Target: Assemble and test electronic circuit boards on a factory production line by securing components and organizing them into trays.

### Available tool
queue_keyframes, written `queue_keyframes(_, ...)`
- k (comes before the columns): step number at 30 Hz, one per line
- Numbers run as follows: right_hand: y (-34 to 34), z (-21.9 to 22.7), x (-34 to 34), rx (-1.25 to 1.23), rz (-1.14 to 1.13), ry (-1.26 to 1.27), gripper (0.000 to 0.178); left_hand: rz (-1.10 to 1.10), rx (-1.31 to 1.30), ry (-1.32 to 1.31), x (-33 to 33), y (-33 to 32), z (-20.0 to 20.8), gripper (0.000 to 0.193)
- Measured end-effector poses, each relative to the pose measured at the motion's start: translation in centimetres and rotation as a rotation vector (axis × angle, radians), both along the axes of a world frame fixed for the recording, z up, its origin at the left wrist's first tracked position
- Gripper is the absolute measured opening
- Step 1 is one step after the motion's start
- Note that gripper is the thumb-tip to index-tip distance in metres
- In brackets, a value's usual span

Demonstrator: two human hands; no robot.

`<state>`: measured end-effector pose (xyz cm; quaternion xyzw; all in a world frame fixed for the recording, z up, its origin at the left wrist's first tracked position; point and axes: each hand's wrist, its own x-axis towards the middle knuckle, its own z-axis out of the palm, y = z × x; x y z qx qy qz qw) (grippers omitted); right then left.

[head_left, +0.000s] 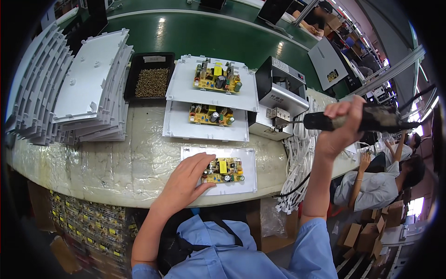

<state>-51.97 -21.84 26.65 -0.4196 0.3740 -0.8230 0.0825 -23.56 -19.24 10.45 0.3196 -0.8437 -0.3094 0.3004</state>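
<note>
My right hand [344, 122] is wrapped round a dark electric screwdriver [320, 121], held level above the bench's right side. Its thin bit points left, to the front of a silver and black screw feeder [279, 100]. Near the bench's front edge, my left hand [186, 179] spans the left end of a yellow circuit board [225, 170], fingers at its far side and thumb at its near side. That board lies on a white plastic panel [248, 179]. Farther back, two more white panels [179, 88] overlap, each bearing a circuit board [216, 76].
Tall stacks of white panels [83, 76] stand on the left. Beside them is a black bin [151, 83] of small brass-coloured screws. White cables [297, 160] hang over the front edge at right. Circuit boards [93, 223] sit below the bench; co-workers [378, 186] sit at the right.
</note>
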Motion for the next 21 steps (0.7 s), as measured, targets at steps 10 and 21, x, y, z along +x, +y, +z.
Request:
queue_keyframes(10,2.9,-1.2,2.1,0.144,0.16,-0.02,0.019,-0.01,0.037,0.031,-0.3,-0.2,-0.1,0.071)
queue_keyframes(21,6.9,-4.7,6.7,0.257,0.389,0.052,0.031,0.006,0.033,0.034,-0.5,-0.1,0.2,0.071)
